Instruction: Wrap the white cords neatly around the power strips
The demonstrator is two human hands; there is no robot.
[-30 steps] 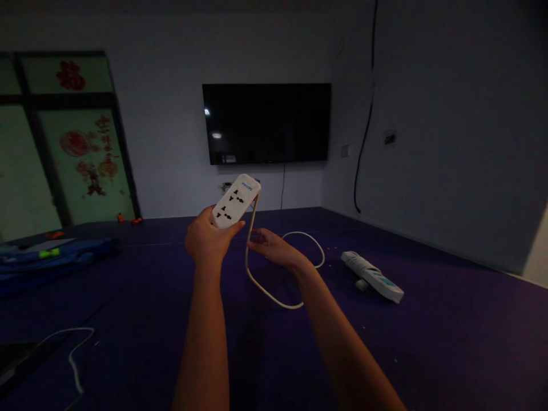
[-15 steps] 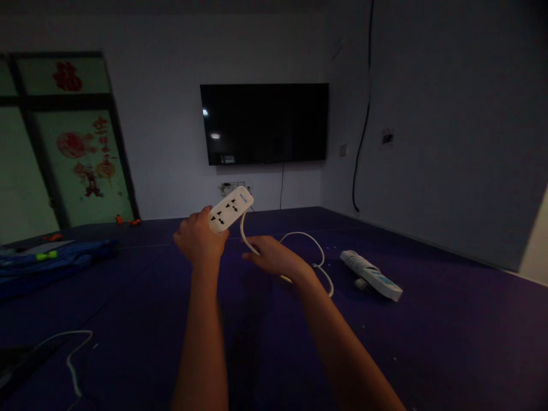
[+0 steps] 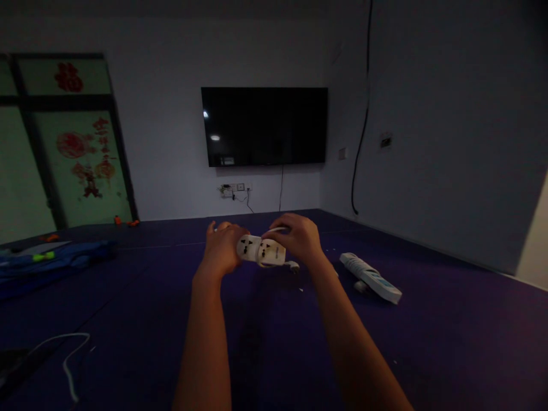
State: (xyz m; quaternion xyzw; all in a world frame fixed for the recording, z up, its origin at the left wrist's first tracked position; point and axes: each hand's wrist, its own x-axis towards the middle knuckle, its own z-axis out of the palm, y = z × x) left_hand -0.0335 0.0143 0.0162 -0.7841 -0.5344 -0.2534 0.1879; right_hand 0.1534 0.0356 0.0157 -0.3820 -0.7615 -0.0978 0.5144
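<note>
A white power strip point(image 3: 261, 250) lies sideways between my two hands, low over the dark purple floor point(image 3: 428, 342). My left hand point(image 3: 222, 248) grips its left end, fingers wrapped round it. My right hand point(image 3: 296, 237) is closed over its right end, where the white cord comes out; most of the cord is hidden behind my hands. A second white power strip point(image 3: 371, 278) lies on the floor to the right, apart from both hands.
A dark television point(image 3: 264, 125) hangs on the far wall above a wall socket point(image 3: 234, 189). A black cable point(image 3: 362, 125) runs down the right wall. Blue fabric point(image 3: 55, 260) lies at the left, a thin white cable point(image 3: 68, 357) at the lower left.
The power strip has come down from an upright hold to a low, sideways one. My right hand has moved up from the cord loop onto the strip's end.
</note>
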